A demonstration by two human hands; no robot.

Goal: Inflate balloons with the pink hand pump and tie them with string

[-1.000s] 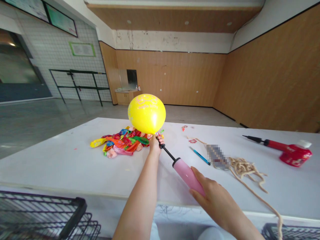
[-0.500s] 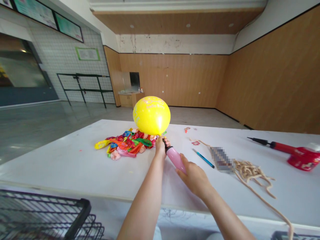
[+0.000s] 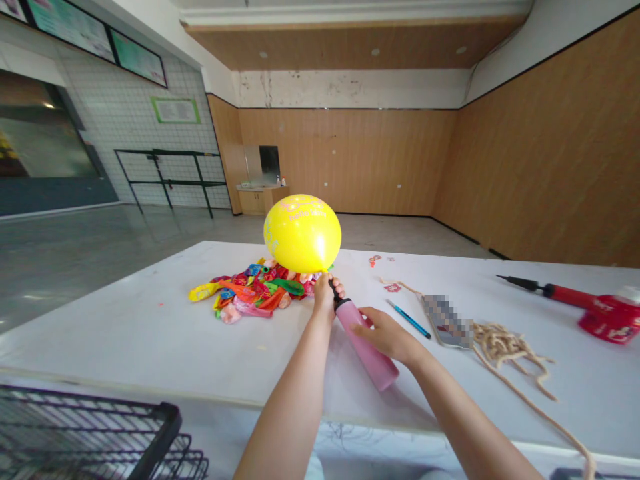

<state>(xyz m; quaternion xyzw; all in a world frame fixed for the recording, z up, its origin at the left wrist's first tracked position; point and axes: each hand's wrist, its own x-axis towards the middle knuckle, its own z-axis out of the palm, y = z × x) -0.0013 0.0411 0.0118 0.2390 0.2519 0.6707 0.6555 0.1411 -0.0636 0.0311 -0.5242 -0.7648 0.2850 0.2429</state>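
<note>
A round yellow balloon [image 3: 303, 233] with printed lettering sits inflated on the nozzle of a pink hand balloon pump [image 3: 370, 357]. My left hand [image 3: 327, 293] is closed around the balloon's neck and the pump's black nozzle end. My right hand [image 3: 385, 333] lies on the pump's pink barrel, thumb on its near face and fingers at its far side; the barrel's lower end shows below the hand. Just behind and left of my left hand lies a heap of uninflated balloons [image 3: 260, 290] in many colours.
On the white table [image 3: 150, 340] to the right lie a blue pen-like tool [image 3: 409, 319], a blurred-out flat object [image 3: 447, 323], beige cord [image 3: 505, 343], a red pump [image 3: 567, 295] and a red bottle [image 3: 613, 317]. A black wire basket [image 3: 167, 427] stands at the lower left.
My right hand has shifted slightly along the pump's barrel toward the nozzle, and the barrel's lower end has come into view. The yellow balloon looks slightly larger.
</note>
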